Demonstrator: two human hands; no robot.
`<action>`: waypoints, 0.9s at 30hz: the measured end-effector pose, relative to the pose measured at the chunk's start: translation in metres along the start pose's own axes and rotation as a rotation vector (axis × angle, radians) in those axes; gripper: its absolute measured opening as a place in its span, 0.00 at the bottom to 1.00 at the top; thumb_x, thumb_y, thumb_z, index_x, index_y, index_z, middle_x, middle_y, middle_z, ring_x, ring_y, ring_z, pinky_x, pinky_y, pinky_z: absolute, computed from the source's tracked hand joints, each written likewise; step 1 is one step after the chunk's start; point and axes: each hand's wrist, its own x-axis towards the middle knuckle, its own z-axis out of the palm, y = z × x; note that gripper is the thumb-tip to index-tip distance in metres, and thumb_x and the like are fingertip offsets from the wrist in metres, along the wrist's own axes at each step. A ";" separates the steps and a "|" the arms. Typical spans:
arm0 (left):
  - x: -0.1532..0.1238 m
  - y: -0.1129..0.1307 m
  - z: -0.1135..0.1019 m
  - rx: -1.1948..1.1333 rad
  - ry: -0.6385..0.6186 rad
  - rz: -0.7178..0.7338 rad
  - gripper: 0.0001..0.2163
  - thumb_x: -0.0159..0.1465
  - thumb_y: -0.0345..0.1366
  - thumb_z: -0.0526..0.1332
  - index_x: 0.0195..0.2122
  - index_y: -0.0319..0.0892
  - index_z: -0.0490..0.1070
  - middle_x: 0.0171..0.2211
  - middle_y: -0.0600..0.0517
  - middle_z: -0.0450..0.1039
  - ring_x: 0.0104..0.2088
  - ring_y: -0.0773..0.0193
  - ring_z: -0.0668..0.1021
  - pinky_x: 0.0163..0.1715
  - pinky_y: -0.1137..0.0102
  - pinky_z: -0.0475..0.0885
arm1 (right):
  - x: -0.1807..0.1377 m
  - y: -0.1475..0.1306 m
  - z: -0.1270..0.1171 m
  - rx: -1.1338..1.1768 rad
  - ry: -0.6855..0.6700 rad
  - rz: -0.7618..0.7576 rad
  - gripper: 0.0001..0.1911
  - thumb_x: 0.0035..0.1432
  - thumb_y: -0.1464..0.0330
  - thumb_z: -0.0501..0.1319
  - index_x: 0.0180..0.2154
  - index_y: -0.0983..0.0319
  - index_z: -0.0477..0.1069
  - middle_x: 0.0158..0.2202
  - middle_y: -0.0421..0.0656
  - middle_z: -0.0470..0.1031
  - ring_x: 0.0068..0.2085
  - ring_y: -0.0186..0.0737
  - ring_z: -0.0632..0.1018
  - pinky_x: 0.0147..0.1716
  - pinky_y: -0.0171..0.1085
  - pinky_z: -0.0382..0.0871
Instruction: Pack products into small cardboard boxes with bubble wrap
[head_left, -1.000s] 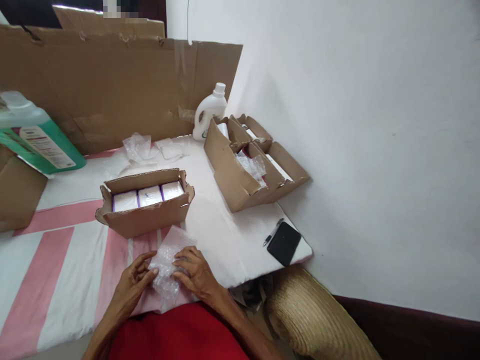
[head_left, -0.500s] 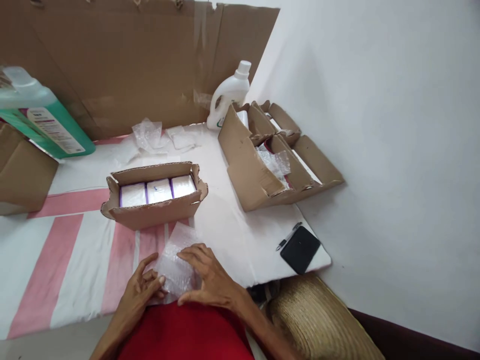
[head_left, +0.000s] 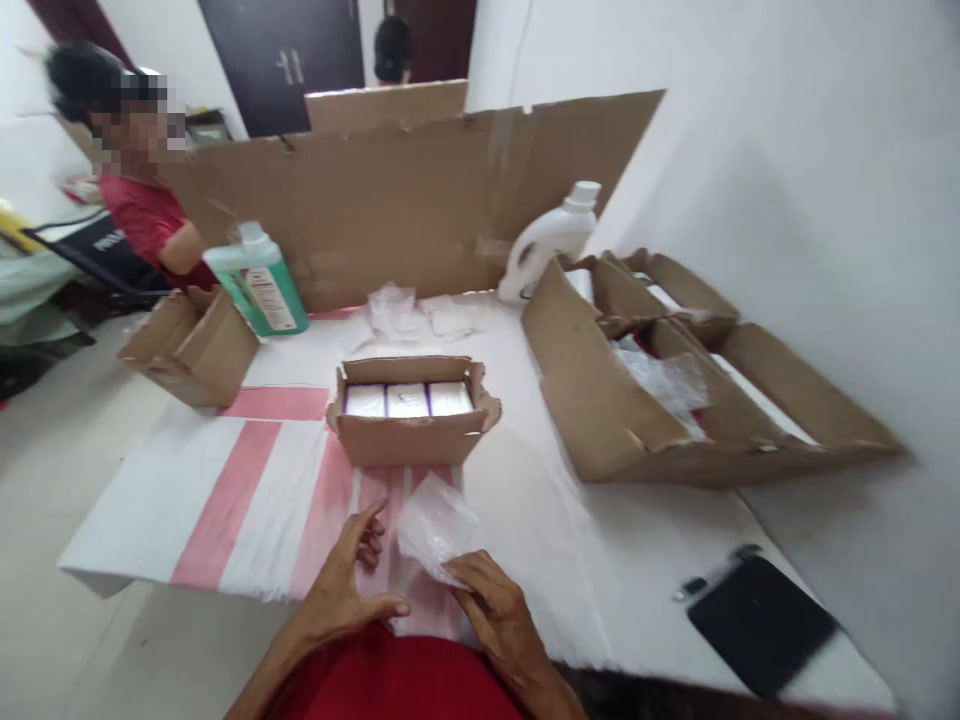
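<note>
Bubble wrap [head_left: 435, 522], a small clear sheet just in front of the open cardboard box [head_left: 411, 440], looks light, limp and slippery, best pinched at an edge: the right hand [head_left: 501, 618] pinches its near corner, the left hand [head_left: 346, 592] lies loosely spread beside it.

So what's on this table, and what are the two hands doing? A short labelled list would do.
Left hand: open, fingers spread, beside the bubble wrap
Right hand: pinches the bubble wrap's near edge
Small box: open, three white packs in a row
Big box: open, at right by the wall
Bottles: green bottle left, white bottle at back
Table: white cloth, pink stripes
Other person: far left, red top
</note>
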 end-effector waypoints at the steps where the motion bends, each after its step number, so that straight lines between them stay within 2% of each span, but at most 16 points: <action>1: 0.001 -0.003 -0.001 0.121 0.030 0.090 0.44 0.47 0.46 0.78 0.65 0.51 0.64 0.49 0.46 0.70 0.42 0.60 0.75 0.42 0.62 0.75 | 0.002 0.002 -0.001 0.012 -0.009 -0.004 0.17 0.66 0.77 0.57 0.50 0.54 0.76 0.40 0.45 0.81 0.42 0.46 0.79 0.40 0.44 0.77; 4: 0.001 -0.011 0.003 0.304 0.104 0.240 0.16 0.60 0.41 0.70 0.49 0.48 0.78 0.45 0.46 0.72 0.44 0.58 0.76 0.46 0.61 0.74 | 0.007 0.004 -0.003 0.007 -0.043 -0.069 0.19 0.65 0.77 0.57 0.50 0.53 0.76 0.41 0.46 0.81 0.43 0.48 0.80 0.41 0.46 0.78; 6: -0.003 -0.013 0.008 0.336 0.149 0.260 0.06 0.64 0.37 0.66 0.41 0.46 0.80 0.42 0.46 0.73 0.45 0.58 0.77 0.47 0.61 0.74 | 0.008 0.007 -0.003 0.002 -0.055 -0.066 0.17 0.65 0.75 0.57 0.49 0.53 0.77 0.41 0.47 0.81 0.42 0.48 0.80 0.41 0.47 0.79; 10: -0.015 -0.015 0.017 0.366 0.169 0.208 0.07 0.64 0.33 0.64 0.41 0.47 0.81 0.48 0.43 0.75 0.47 0.58 0.78 0.48 0.62 0.74 | 0.008 0.011 -0.004 0.012 -0.124 0.090 0.09 0.68 0.67 0.59 0.41 0.55 0.79 0.38 0.48 0.81 0.39 0.49 0.81 0.39 0.45 0.79; 13: -0.013 -0.019 0.018 0.357 0.133 0.149 0.08 0.67 0.39 0.61 0.40 0.46 0.80 0.42 0.46 0.78 0.42 0.60 0.80 0.44 0.65 0.75 | 0.009 0.006 -0.004 0.001 -0.137 0.205 0.13 0.70 0.62 0.57 0.34 0.57 0.76 0.34 0.47 0.78 0.37 0.46 0.80 0.38 0.42 0.76; 16: 0.000 -0.024 0.018 0.340 0.111 0.105 0.12 0.69 0.44 0.59 0.45 0.46 0.79 0.39 0.47 0.80 0.41 0.59 0.81 0.43 0.65 0.76 | 0.011 -0.001 0.001 -0.076 -0.057 0.284 0.19 0.71 0.61 0.54 0.28 0.58 0.70 0.28 0.43 0.74 0.32 0.42 0.76 0.33 0.39 0.71; 20: 0.020 -0.026 0.022 0.378 0.140 0.059 0.18 0.68 0.45 0.59 0.56 0.46 0.73 0.49 0.45 0.78 0.46 0.54 0.80 0.49 0.59 0.75 | 0.015 -0.002 0.014 -0.301 0.032 0.371 0.17 0.70 0.64 0.55 0.27 0.59 0.68 0.28 0.42 0.74 0.33 0.42 0.75 0.34 0.38 0.67; 22: 0.023 -0.023 0.023 0.517 0.254 0.163 0.20 0.68 0.43 0.61 0.59 0.45 0.71 0.50 0.43 0.77 0.49 0.52 0.79 0.51 0.57 0.73 | 0.018 -0.001 0.020 -0.397 0.025 0.424 0.14 0.68 0.66 0.57 0.28 0.59 0.69 0.29 0.42 0.74 0.34 0.43 0.75 0.35 0.39 0.66; 24: 0.020 -0.019 0.022 0.691 0.298 0.385 0.18 0.67 0.38 0.63 0.57 0.46 0.73 0.48 0.43 0.78 0.48 0.52 0.79 0.51 0.58 0.72 | 0.021 -0.002 0.024 -0.448 0.025 0.473 0.12 0.67 0.68 0.59 0.28 0.59 0.70 0.29 0.41 0.74 0.35 0.42 0.75 0.36 0.38 0.66; 26: 0.017 -0.018 0.019 0.820 0.183 0.582 0.16 0.65 0.35 0.64 0.54 0.47 0.75 0.46 0.45 0.80 0.47 0.53 0.79 0.50 0.60 0.70 | 0.022 -0.005 0.024 -0.469 0.022 0.504 0.11 0.65 0.68 0.60 0.28 0.59 0.69 0.29 0.41 0.74 0.34 0.42 0.75 0.36 0.39 0.67; 27: 0.016 -0.018 0.017 0.863 0.100 0.633 0.16 0.65 0.35 0.65 0.54 0.48 0.75 0.46 0.46 0.81 0.47 0.53 0.79 0.49 0.60 0.69 | 0.022 -0.007 0.023 -0.472 0.028 0.511 0.11 0.65 0.68 0.60 0.29 0.59 0.70 0.29 0.41 0.73 0.34 0.42 0.75 0.36 0.39 0.68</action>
